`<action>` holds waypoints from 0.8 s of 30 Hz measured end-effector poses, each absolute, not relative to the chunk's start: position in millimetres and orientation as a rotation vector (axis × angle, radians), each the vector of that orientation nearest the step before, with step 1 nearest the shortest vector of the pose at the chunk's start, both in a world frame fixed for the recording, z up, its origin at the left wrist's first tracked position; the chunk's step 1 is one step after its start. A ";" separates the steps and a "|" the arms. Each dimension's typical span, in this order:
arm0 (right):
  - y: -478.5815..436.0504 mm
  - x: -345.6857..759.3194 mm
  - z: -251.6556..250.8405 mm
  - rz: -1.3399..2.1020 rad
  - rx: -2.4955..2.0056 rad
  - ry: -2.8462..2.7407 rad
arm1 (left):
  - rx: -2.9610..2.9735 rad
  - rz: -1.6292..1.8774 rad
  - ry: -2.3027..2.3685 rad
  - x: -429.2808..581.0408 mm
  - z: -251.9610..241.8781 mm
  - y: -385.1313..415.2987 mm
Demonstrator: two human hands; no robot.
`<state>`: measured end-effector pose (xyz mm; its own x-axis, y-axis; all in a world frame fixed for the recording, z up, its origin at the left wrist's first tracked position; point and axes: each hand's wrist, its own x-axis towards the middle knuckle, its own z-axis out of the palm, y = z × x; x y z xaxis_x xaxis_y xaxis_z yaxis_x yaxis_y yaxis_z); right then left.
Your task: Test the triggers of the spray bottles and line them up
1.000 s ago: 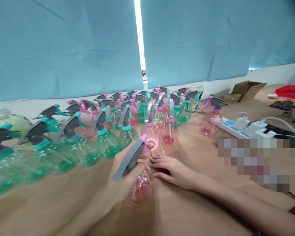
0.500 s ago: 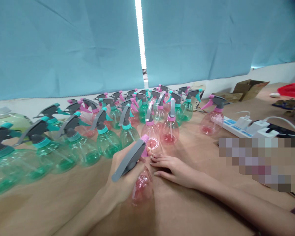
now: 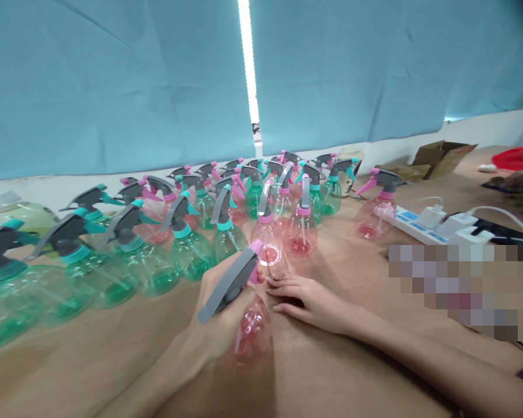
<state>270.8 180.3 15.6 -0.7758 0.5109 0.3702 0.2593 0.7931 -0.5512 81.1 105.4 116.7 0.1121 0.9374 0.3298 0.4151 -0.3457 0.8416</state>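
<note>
My left hand (image 3: 220, 310) is wrapped round the neck and trigger of a pink spray bottle (image 3: 253, 334) with a grey head and pink nozzle. That bottle leans, its clear pink base low and towards me. Beside it, my right hand (image 3: 311, 302) rests low over the table, fingers stretched towards the left hand's fingertips and thumb apart; nothing shows in it. Just beyond the hands stand two pink spray bottles, one nearer (image 3: 268, 241) and one to its right (image 3: 302, 232). A green spray bottle (image 3: 194, 252) stands left of them. The left fingers are partly hidden behind the sprayer head.
Several green and pink spray bottles fill the left and back of the brown table (image 3: 322, 371). One pink spray bottle (image 3: 375, 215) stands apart at right, near a white power strip (image 3: 412, 223) with plugs. An open cardboard box (image 3: 444, 159) lies behind. Blue sheeting (image 3: 157, 87) hangs beyond.
Almost nothing differs. A left fingertip that showed beside the nozzle has drawn in slightly; both hands and the held spray bottle stay in the same place.
</note>
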 end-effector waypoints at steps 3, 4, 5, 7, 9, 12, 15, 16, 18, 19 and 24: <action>180.1 270.6 16.4 0.651 -0.569 -2.466 | 1.837 1.234 1.348 81.1 116.9 106.0; 180.0 270.6 16.8 0.651 -0.570 -2.465 | 1.832 1.245 1.359 81.2 117.1 106.2; 179.9 270.6 17.1 0.652 -0.570 -2.465 | 1.824 1.251 1.370 81.3 117.2 106.4; 180.0 270.6 17.1 0.652 -0.565 -2.464 | 1.806 1.245 1.378 81.7 117.0 106.8; 180.4 270.7 16.5 0.654 -0.557 -2.460 | 1.797 1.241 1.379 81.9 115.8 107.5; 181.3 270.9 14.9 0.661 -0.550 -2.460 | 1.800 1.234 1.375 81.9 112.7 108.5; 181.8 271.1 14.1 0.660 -0.548 -2.461 | 1.811 1.242 1.363 81.7 110.5 108.8; 181.9 271.1 14.0 0.658 -0.546 -2.460 | 1.814 1.253 1.353 81.7 110.3 108.6; 182.1 271.1 14.2 0.655 -0.542 -2.456 | 1.822 1.273 1.327 81.5 110.1 108.3; 182.1 271.1 14.4 0.655 -0.538 -2.456 | 1.821 1.278 1.314 81.4 109.9 108.2; 182.1 271.2 15.2 0.659 -0.523 -2.462 | 1.793 1.271 1.279 80.8 107.8 108.8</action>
